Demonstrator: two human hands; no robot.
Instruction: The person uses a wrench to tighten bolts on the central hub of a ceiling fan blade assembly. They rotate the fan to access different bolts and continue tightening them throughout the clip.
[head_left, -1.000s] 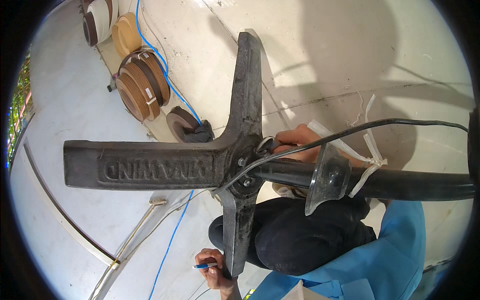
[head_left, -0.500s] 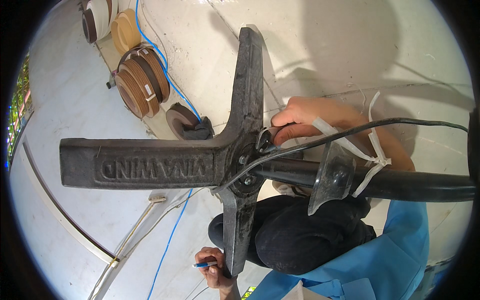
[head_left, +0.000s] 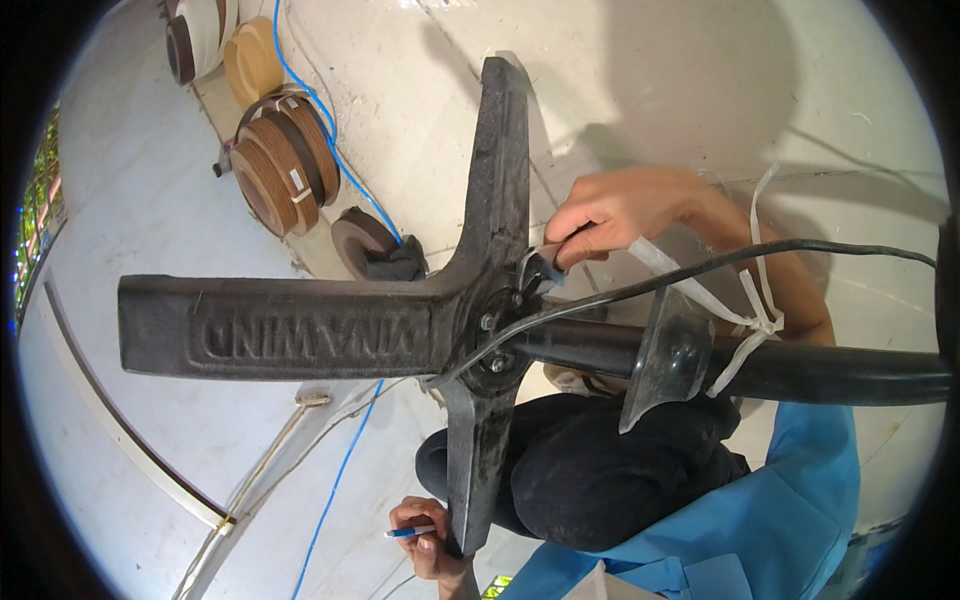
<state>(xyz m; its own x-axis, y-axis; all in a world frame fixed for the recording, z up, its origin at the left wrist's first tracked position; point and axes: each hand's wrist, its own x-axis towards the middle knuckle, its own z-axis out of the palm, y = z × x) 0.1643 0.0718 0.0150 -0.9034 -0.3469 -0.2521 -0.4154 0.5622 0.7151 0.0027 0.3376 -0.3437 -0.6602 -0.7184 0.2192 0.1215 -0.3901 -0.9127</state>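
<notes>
A black cast fan base (head_left: 280, 330) with three visible legs is tipped on its side, its black pole (head_left: 820, 370) running right. My right hand (head_left: 625, 215) pinches a short silvery metal tool (head_left: 548, 260), its exact kind unclear, beside the bolts (head_left: 497, 365) at the hub. At the end of the lower leg, my left hand (head_left: 425, 540) curls around a blue-and-white pen (head_left: 410, 531) and touches the leg. A black cable (head_left: 640, 287) crosses the hub and runs along the pole. On the pole sit a dark flared cover (head_left: 665, 360) and a knotted white strip (head_left: 755, 320).
Rolls of brown edging strip (head_left: 285, 165) and a tan roll (head_left: 250, 60) lie at the upper left. Blue cord (head_left: 345, 160) trails over the floor. A large pale panel (head_left: 150, 250) stands at left. My bent knees (head_left: 600, 470) are below the pole.
My right hand has lifted slightly up and to the right, turning the silvery tool at the hub. The white strip on the pole has shifted. My left hand stays nearly still.
</notes>
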